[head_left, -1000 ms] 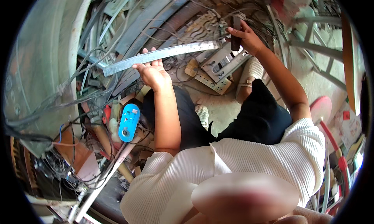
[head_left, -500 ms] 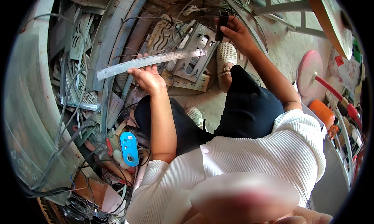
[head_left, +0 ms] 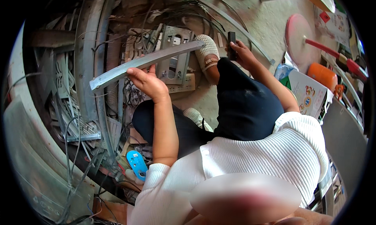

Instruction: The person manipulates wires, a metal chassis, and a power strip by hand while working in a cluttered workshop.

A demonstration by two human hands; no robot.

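A long silver-grey metal bar rests in my left hand, thumb on its near face and fingers curled behind. Its far end reaches toward my shoe, and the near end points left. My right hand is closed around a small black rectangular block, held upright beyond my knee and apart from the bar. Behind the bar, flat slotted metal plates lie on the floor among wires.
Metal rails and thin scrap strips pile up on the left, with loose cables. A blue perforated plate lies by my left elbow. To the right are a pinkish round disc, an orange container and a printed carton.
My right hand has come nearer with the black block, away from the plates. The bar's left end sits slightly lower in the picture. The whole view has shifted, showing more on the right.
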